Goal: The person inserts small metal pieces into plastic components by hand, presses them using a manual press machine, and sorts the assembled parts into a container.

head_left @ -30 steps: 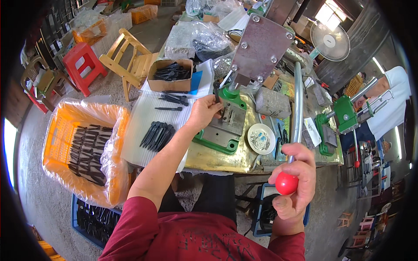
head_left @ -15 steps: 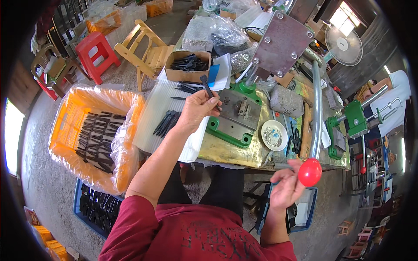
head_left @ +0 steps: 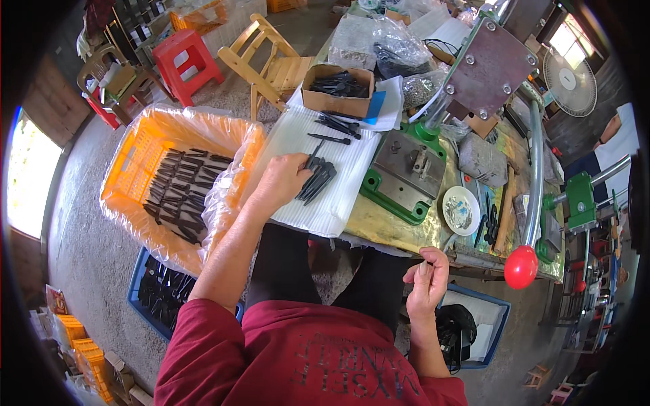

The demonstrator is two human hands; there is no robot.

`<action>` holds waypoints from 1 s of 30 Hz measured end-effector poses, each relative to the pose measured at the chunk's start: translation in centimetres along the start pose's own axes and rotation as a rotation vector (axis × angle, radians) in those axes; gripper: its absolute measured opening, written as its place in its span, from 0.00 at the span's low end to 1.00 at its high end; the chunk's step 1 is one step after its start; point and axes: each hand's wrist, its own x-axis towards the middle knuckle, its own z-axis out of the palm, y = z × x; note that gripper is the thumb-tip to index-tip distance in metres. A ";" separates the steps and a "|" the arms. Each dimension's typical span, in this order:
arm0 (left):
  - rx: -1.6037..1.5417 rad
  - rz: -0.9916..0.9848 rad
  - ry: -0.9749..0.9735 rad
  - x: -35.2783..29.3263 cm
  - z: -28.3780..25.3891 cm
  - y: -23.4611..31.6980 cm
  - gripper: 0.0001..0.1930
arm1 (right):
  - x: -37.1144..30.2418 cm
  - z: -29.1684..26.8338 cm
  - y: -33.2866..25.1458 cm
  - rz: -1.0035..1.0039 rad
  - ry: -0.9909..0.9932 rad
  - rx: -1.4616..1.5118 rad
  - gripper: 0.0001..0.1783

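At the lower centre of the frame we see the right hand (head_left: 426,274) in the air, its fingers half curled and loosely apart, with a blue tub (head_left: 500,336) below it and the lever's red ball (head_left: 521,266) well to its right. Left of centre, our left hand (head_left: 279,181) is above a white foam sheet (head_left: 342,193) on the surface (head_left: 382,227), its fingers clamped on one slim black piece (head_left: 315,154) right beside a cluster of similar black pieces (head_left: 319,183). The orange crate (head_left: 128,176), lined with clear plastic, holds rows of dark pieces at the left. Right of centre we find the green-based press (head_left: 399,172) and a pale dish (head_left: 448,220) of small metal parts. Beyond the cluster lie more loose black pieces (head_left: 336,126), then a cardboard box (head_left: 335,105) filled with others. Farther off, in the upper left, stand a wooden chair (head_left: 288,74) and a red stool (head_left: 177,49).
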 end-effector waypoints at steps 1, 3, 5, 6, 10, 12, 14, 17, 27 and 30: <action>0.066 0.017 -0.007 -0.2 0.2 -0.4 0.10 | -0.1 0.1 0.1 0.001 -0.004 0.002 0.09; 0.102 -0.034 -0.029 -0.7 0.6 -0.5 0.10 | -0.2 0.3 0.2 -0.001 -0.005 -0.004 0.09; 0.235 -0.058 -0.032 -1.0 1.2 -1.2 0.08 | -0.4 0.3 0.2 0.010 -0.017 -0.009 0.09; 0.236 -0.061 -0.031 -0.9 1.4 -1.4 0.08 | -0.5 0.3 0.3 0.021 -0.026 -0.016 0.09; 0.280 -0.110 -0.072 -0.7 1.9 -2.0 0.12 | -0.8 0.2 0.8 0.029 -0.038 -0.033 0.09; 0.286 -0.110 -0.077 -0.7 2.1 -2.3 0.12 | -0.8 0.2 1.0 0.027 -0.045 -0.041 0.09; 0.309 -0.090 -0.133 -0.6 2.3 -2.5 0.12 | -0.7 0.4 1.1 0.036 -0.043 -0.038 0.10; 0.273 -0.026 -0.050 -0.8 2.2 -2.3 0.09 | -0.7 0.4 1.5 0.059 -0.041 -0.036 0.10; 0.181 0.022 0.046 5.0 2.6 -2.1 0.10 | -0.7 0.4 2.3 0.146 -0.069 -0.046 0.08; 0.274 0.081 -0.004 8.0 4.1 -2.4 0.06 | -0.8 0.5 2.7 0.145 -0.064 -0.076 0.08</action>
